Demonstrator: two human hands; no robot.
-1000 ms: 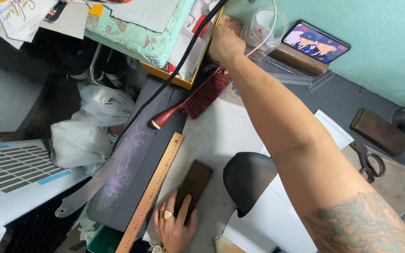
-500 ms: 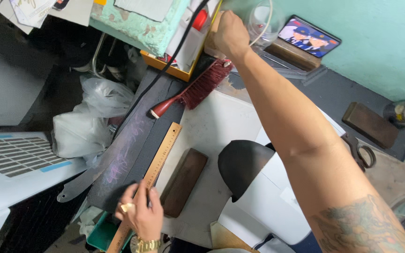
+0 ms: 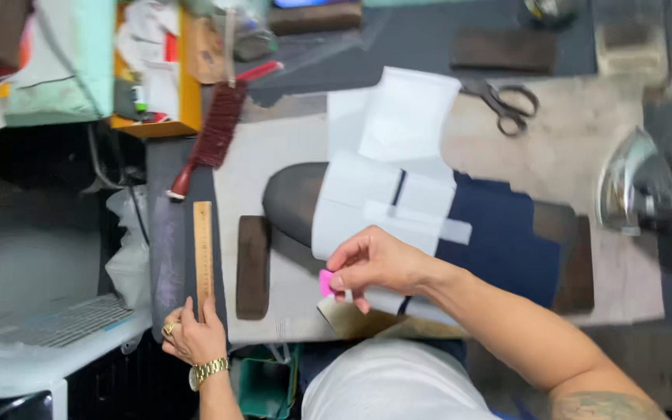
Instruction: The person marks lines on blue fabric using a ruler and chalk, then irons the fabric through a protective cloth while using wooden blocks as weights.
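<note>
I see the pink chalk piece [image 3: 326, 283] pinched between thumb and fingertips of my right hand [image 3: 375, 263], held just above the near edge of the white pattern paper [image 3: 367, 198] that lies over the navy fabric [image 3: 499, 245]. The wooden ruler [image 3: 203, 253] lies well to the left of it, on the dark strip at the table's left margin, its long axis running away from me, near end toward my body. My left hand [image 3: 194, 336] is the nearer one to it by far: its fingertips rest on the ruler's near end, pressing or pinching lightly, not wrapped around it. Between ruler and chalk lies a dark wooden block [image 3: 253, 267], parallel to the ruler. Farther out, a red-handled brush [image 3: 213, 134] sits beyond the ruler's far end, scissors [image 3: 505, 103] lie past the paper, and an iron [image 3: 638, 187] rests at the right.
</note>
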